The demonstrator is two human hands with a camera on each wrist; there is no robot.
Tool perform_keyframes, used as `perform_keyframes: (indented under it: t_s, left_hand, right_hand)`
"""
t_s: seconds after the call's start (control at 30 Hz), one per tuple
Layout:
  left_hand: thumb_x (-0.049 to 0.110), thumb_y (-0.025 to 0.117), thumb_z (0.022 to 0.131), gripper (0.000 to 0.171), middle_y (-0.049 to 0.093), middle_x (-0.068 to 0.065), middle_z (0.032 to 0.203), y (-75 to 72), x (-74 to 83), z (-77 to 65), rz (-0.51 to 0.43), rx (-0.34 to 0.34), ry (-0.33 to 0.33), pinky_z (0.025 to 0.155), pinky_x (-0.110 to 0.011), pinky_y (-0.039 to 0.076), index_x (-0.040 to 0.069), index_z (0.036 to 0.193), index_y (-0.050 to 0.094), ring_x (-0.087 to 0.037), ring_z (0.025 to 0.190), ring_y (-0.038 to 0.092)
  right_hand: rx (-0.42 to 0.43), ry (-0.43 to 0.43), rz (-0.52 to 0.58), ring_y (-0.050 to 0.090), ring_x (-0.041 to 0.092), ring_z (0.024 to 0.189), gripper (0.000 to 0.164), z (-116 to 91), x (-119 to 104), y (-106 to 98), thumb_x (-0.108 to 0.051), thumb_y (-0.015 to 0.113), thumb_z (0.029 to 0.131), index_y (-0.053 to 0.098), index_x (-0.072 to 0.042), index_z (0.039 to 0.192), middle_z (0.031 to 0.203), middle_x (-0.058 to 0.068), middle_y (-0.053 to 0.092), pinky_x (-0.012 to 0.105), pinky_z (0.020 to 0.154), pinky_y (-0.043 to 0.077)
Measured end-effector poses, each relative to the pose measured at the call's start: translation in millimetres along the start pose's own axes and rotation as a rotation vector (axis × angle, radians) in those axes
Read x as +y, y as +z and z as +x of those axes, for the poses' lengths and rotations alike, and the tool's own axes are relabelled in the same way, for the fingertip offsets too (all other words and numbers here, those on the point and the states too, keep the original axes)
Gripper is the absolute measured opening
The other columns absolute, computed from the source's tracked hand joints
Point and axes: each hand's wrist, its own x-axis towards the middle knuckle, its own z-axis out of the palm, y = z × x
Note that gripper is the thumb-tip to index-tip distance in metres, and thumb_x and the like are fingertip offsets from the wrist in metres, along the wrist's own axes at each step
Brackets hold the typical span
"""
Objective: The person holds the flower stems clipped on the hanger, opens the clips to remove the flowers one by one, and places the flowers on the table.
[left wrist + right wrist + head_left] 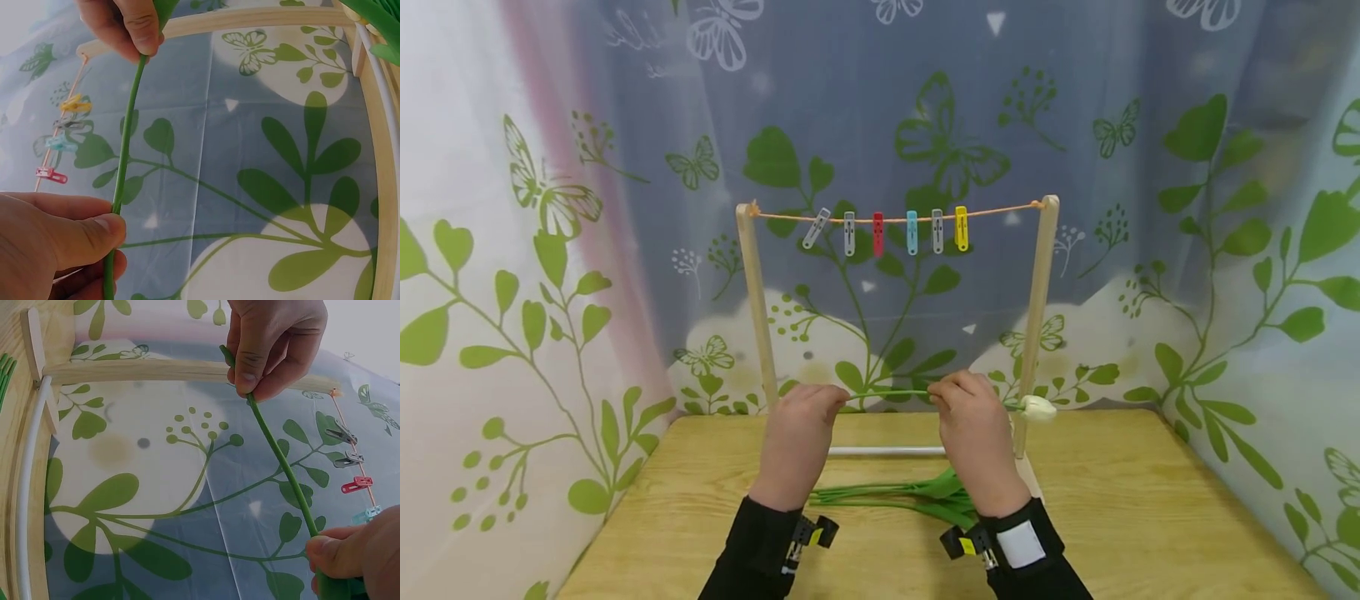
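A white tulip (1039,408) with a long green stem (891,392) is held roughly level above the table, its bloom pointing right. My left hand (797,437) pinches the stem between thumb and fingers near its bare end, which pokes out past the fingers in the right wrist view. With thumb and fingertips, my right hand (977,433) grips the stem farther along, nearer the bloom, where a green leaf (337,586) shows. Between the hands the stem runs nearly straight. Below, more green stems and leaves (917,490) lie on the table, partly hidden by the right hand.
Behind the hands stands a wooden frame (1036,308) with an orange string (1000,212) tied across its top. Several clothespins hang from it, among them a red clothespin (877,233) and a yellow clothespin (962,229). A white rod (887,451) spans the frame's base on the wooden table (1150,517).
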Motion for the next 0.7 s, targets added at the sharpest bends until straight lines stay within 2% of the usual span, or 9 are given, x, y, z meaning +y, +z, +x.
perform_keyframes:
  t_s: [0.4,0.7]
  left_hand:
    - [0.005,0.083,0.095,0.007,0.084,-0.004,0.094,1.8,1.0,-0.6,-0.004,-0.043,-0.028,0.074,-0.035,0.069,0.011,0.099,0.084,-0.022,0.088,0.078]
    - [0.007,0.085,0.093,0.008,0.083,-0.002,0.089,6.0,-0.7,-1.1,0.037,-0.060,-0.015,0.072,-0.035,0.069,0.014,0.097,0.084,-0.021,0.085,0.078]
  right_hand:
    - [-0.059,0.023,-0.002,0.069,0.025,0.086,0.010,-1.3,0.7,1.3,0.005,0.087,0.089,0.084,-0.004,0.093,0.091,0.009,0.074,0.035,0.072,0.066]
    - [-0.116,0.054,-0.004,0.071,0.026,0.090,0.009,-2.2,1.8,1.4,0.005,0.086,0.090,0.084,-0.003,0.093,0.092,0.009,0.074,0.036,0.075,0.068]
